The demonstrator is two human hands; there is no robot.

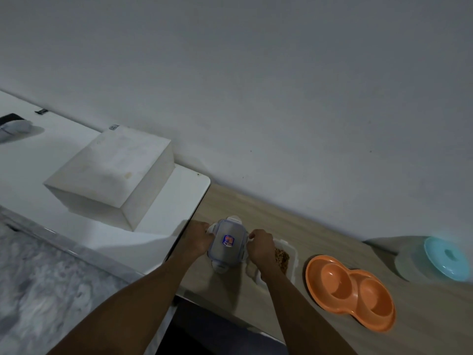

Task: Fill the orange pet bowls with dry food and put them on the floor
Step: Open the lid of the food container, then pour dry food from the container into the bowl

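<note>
An orange double pet bowl (350, 290) lies on the wooden counter (256, 208), both hollows bare. To its left stands a clear plastic container with a grey clip lid (227, 243) bearing a small blue and red sticker. My left hand (198, 238) grips the lid's left side clip and my right hand (261, 245) grips its right side clip. Behind my right hand sits an open white container (290, 254) holding brown dry food (281, 256), partly hidden by the hand and wrist.
A round container with a turquoise lid (446, 257) stands at the counter's right end. A white box (112, 172) sits on a white surface (184, 196) to the left. The wall runs close behind the counter. Grey patterned floor or rug (38, 290) lies at lower left.
</note>
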